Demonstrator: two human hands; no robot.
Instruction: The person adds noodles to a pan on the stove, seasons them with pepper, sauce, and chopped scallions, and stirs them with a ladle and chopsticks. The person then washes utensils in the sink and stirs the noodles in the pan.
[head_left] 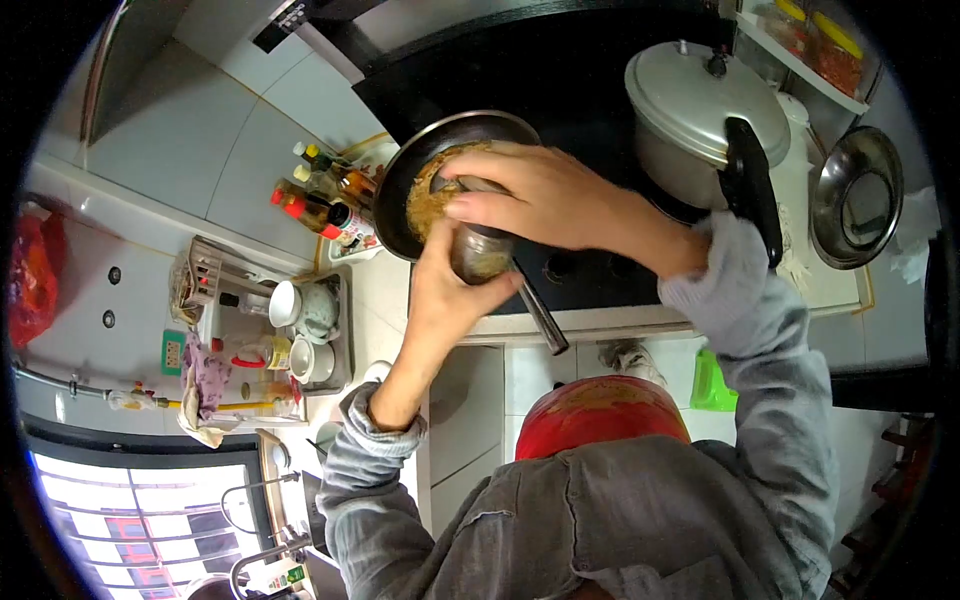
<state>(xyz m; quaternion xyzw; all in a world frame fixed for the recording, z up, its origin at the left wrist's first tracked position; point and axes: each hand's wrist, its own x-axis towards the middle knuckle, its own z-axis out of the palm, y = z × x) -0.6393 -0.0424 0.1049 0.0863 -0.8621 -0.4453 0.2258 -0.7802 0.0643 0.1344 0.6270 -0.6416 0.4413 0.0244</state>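
Note:
Over the near side of a dark frying pan (393,195), my left hand (448,292) is wrapped around a small glass jar (482,258) with pale contents low inside. My right hand (545,195) is closed over the jar's upper end, thumb and fingers around its top. Whether a lid is in that hand is hidden by the fingers. Brown food (428,212) lies in the pan, partly covered by both hands. The pan's handle (540,312) points toward me, below the jar.
A pressure cooker (690,125) stands right on the black cooktop (580,75). Bottles (325,195) crowd the pan's left. A metal bowl (858,198) is at far right. Cups (286,304) sit in a tray at left. A green bin (712,382) is on the floor.

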